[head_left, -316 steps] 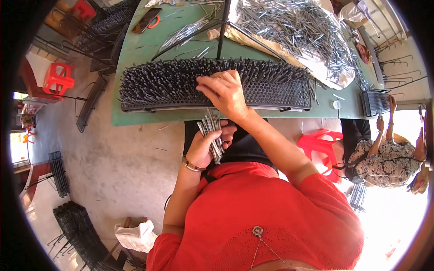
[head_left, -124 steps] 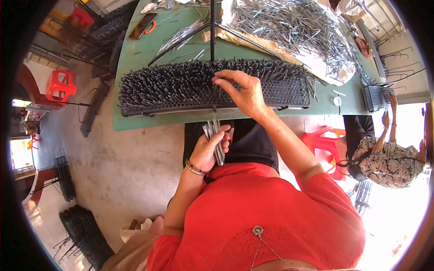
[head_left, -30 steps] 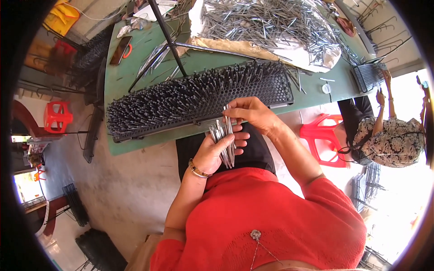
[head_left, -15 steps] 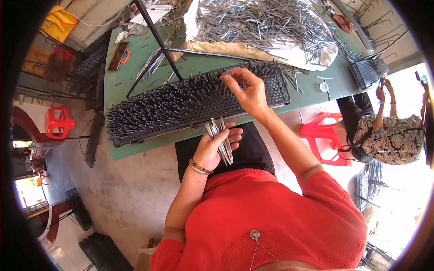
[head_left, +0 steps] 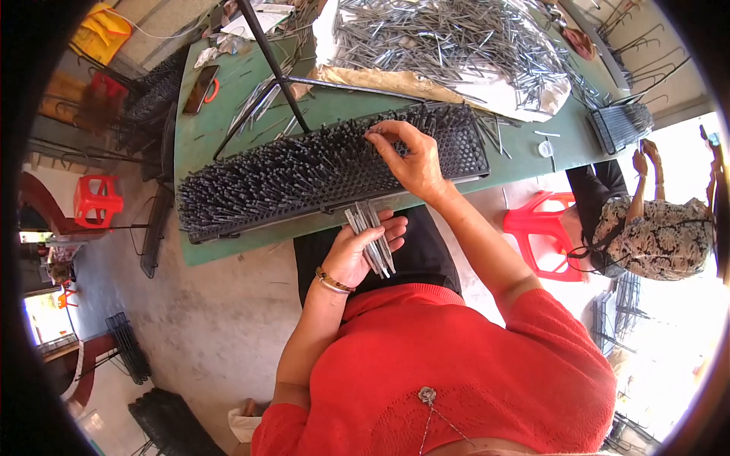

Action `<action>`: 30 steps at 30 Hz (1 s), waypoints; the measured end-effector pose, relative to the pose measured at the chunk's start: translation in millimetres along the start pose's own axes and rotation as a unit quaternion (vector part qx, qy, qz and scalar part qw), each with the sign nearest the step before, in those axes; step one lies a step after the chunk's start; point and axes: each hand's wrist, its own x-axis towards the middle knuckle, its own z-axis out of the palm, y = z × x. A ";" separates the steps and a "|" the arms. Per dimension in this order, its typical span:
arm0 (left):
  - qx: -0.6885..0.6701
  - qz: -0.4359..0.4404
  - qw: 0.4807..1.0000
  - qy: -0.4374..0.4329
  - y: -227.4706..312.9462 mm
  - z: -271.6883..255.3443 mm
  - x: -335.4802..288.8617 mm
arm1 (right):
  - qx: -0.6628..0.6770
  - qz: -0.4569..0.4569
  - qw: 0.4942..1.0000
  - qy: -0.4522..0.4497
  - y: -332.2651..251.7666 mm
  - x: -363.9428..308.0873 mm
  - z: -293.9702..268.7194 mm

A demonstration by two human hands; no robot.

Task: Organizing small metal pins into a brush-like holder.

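Observation:
My left hand (head_left: pixel 346 261) is closed around a bundle of thin grey metal rods (head_left: pixel 371 242), in front of the table edge. A long black rack (head_left: pixel 462 154) with a honeycomb of holes lies on the green table (head_left: pixel 215 257). Dark rods stand packed upright in its left and middle parts, while many holes at the right end show bare. Over the rack's far middle, my right hand (head_left: pixel 417 163) has thumb and fingertips pinched together. Whatever is between those fingertips is too small to make out.
Behind the rack, loose rods (head_left: pixel 449 45) are heaped on white sheeting. A black metal frame (head_left: pixel 285 80) rises at the rack's far side. A phone (head_left: pixel 201 90) lies at the left. A co-worker in a patterned top (head_left: pixel 658 235) and a red stool (head_left: pixel 536 235) are at the right.
My right hand has shifted slightly left and lower over the rack, its fingertips still pinched. My left hand keeps the bundle in nearly the same place.

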 end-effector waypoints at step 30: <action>0.068 0.035 0.996 -0.041 15.7 24.1 -5.2 | 0.176 0.285 0.883 -0.327 -38.0 -29.1 -37.3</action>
